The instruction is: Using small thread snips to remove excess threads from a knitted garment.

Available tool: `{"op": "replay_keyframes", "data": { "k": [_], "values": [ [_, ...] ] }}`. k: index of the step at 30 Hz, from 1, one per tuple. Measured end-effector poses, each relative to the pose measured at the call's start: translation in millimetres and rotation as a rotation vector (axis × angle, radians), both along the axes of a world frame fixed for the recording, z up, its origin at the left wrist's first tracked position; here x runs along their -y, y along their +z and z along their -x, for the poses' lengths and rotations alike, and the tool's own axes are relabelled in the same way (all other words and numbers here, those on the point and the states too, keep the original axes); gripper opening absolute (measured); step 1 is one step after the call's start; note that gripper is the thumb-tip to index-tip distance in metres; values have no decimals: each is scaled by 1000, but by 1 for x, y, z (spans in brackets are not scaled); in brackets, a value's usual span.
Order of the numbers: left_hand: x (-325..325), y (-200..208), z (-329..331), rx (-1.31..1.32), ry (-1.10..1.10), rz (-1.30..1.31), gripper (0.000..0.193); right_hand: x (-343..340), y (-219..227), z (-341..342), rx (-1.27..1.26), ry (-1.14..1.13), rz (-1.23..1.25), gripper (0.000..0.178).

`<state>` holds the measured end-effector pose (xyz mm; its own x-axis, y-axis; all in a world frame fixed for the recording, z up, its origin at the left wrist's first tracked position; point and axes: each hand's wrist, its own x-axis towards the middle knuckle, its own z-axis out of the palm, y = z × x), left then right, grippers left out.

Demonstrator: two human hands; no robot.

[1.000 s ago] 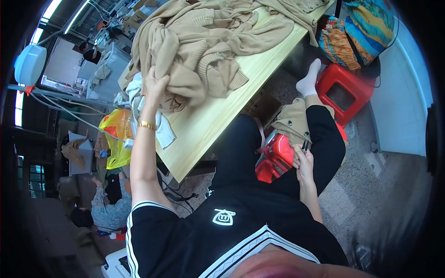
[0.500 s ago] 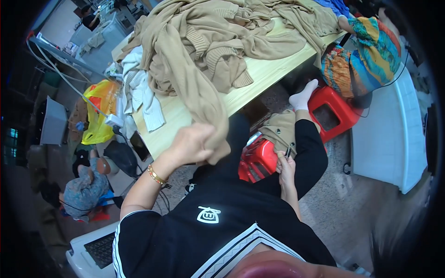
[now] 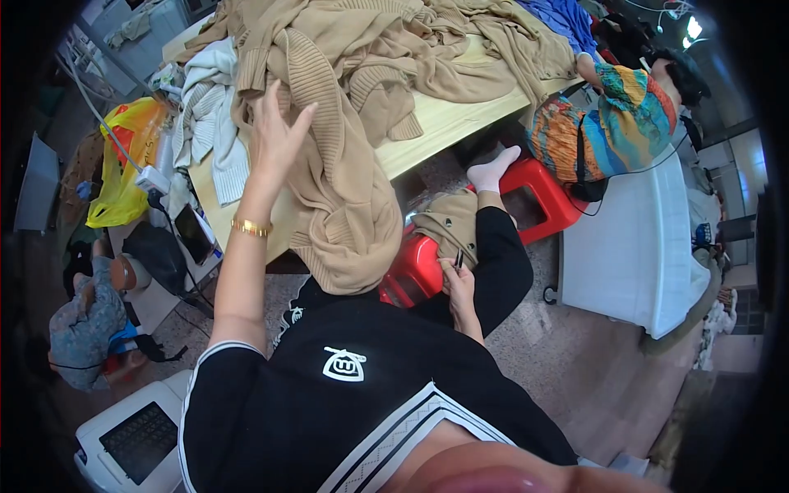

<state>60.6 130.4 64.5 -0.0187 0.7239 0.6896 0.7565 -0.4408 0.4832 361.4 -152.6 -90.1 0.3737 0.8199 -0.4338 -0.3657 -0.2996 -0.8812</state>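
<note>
My left hand (image 3: 278, 135), a gold bracelet at its wrist, reaches over the tan knit garments (image 3: 345, 164) heaped on the wooden table. Its fingers and thumb are spread, beside a ribbed band; whether the fingertips touch the knit I cannot tell. One tan garment hangs over the table's near edge toward my lap. Low at my right thigh, my right hand (image 3: 460, 289) is closed around a small, slim dark tool (image 3: 459, 260), its kind too small to make out. Just beyond that hand, a buttoned tan knit piece (image 3: 446, 226) lies over a red stool (image 3: 413, 271).
White knits (image 3: 209, 115) lie at the table's (image 3: 460, 111) left end, near a yellow plastic bag (image 3: 131, 160) and a phone (image 3: 195, 234). Another person in patterned clothes (image 3: 608, 123) sits at the right by a second red stool (image 3: 542, 197). A white wheeled bin (image 3: 625, 246) stands beside them.
My left hand has let go of the tan garment it gripped and moved up over the pile, fingers now spread. That garment now lies bunched at the near edge. The view has swung right.
</note>
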Motion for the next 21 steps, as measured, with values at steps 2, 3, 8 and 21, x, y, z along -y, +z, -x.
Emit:
{"op": "replay_keyframes", "data": {
  "k": [2, 3, 8, 21],
  "values": [
    [-16, -10, -4, 64, -32, 198, 63, 0, -1, 0, 16, 2, -9, 12],
    [-21, -16, -8, 426, -277, 353, 60, -1, 1, 1, 13, 3, -6, 12],
    [14, 27, -32, 1194, -706, 368, 25, 2, -4, 0, 28, -12, -33, 16],
    [137, 26, 6, 527, -1124, 707, 6, 6, -6, 9, 117, 33, -3, 14]
  ]
}}
